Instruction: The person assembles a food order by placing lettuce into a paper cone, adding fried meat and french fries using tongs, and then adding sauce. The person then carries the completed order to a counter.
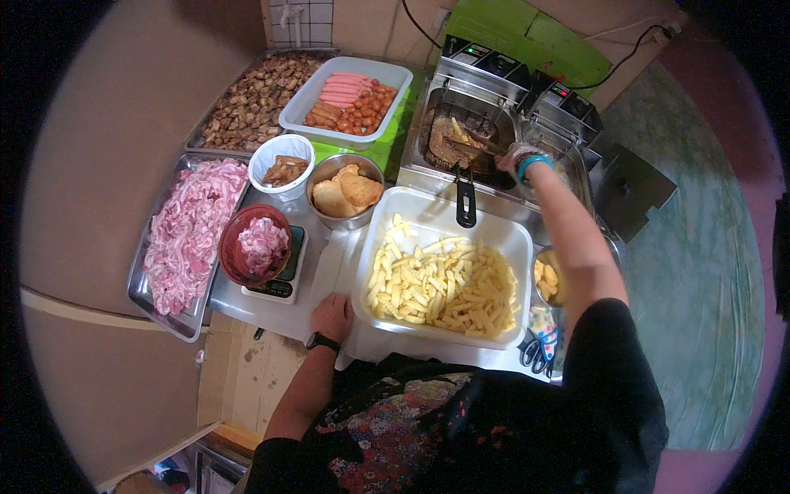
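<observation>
My right hand [518, 158], with a teal band at the wrist, reaches over the deep fryer [415, 165]. Its fingers are closed round a long brown utensil [484, 143], whose exact kind I cannot make out. The utensil's far end dips into the wire fry basket [436, 115], among a few pale fries [458, 130]. The basket's black handle [466, 204] points toward me, over a white tub [527, 272] of cut fries [436, 284]. My left hand [332, 315], a watch at its wrist, lies on the counter's front edge beside the tub, fingers extended and holding nothing.
To the left are a metal tray of raw sliced meat [193, 230], a red-brown bowl [233, 259] on a scale [284, 288], and a steel bowl [346, 221]. Behind stands a tub of sausages [341, 86]. Scissors [536, 359] lie at the front right.
</observation>
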Tool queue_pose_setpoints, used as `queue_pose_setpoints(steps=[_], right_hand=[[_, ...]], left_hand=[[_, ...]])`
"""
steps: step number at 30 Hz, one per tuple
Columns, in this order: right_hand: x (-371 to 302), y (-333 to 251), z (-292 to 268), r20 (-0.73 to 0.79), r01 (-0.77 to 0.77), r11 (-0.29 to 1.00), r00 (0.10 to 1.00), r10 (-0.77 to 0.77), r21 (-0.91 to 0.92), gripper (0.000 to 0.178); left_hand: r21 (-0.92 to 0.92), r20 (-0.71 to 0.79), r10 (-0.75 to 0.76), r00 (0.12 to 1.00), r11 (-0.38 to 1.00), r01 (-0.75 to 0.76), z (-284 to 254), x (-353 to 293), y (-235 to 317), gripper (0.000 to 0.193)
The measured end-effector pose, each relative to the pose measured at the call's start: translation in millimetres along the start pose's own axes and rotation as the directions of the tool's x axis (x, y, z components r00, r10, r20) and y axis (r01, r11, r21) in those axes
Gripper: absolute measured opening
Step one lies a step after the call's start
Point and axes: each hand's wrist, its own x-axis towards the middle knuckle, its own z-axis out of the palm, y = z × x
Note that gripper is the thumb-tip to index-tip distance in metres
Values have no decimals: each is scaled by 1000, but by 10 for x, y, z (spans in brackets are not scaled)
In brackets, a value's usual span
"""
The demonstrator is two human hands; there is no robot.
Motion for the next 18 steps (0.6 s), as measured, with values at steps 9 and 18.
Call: queue_pose_setpoints(steps=[9, 18], right_hand=[[-361, 263, -195, -28, 127, 982, 992, -124, 140, 39], [-938, 567, -1078, 9, 168, 981, 986, -167, -96, 46]], left_hand=[[-20, 27, -1, 1000, 1000, 2, 10, -17, -27, 13], [-58, -56, 30, 998, 998, -33, 42, -2, -3, 10]])
